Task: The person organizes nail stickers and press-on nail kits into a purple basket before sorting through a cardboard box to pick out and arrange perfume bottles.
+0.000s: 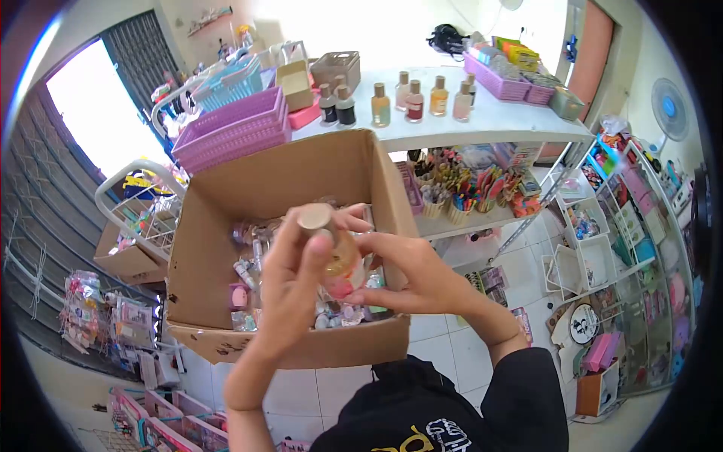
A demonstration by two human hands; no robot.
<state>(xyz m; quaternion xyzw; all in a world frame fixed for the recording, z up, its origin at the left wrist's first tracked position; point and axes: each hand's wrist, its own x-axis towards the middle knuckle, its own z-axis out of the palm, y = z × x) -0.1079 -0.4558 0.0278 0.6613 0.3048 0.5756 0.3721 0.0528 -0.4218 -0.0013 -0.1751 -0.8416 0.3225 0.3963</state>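
Bottle (339,252) of amber liquid, tan round cap, pinkish label, gripped by fingers of both hands, above cardboard box (226,203)

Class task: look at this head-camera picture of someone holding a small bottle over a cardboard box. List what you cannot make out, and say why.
Head view only:
- Bottle: its label and lower half are hidden by the left hand and right hand.
- Cardboard box: its contents are small, jumbled, partly behind the hands.
- Row of bottles on the shelf: labels too small to read.
- Picture edges: cut off by the dark lens rim.
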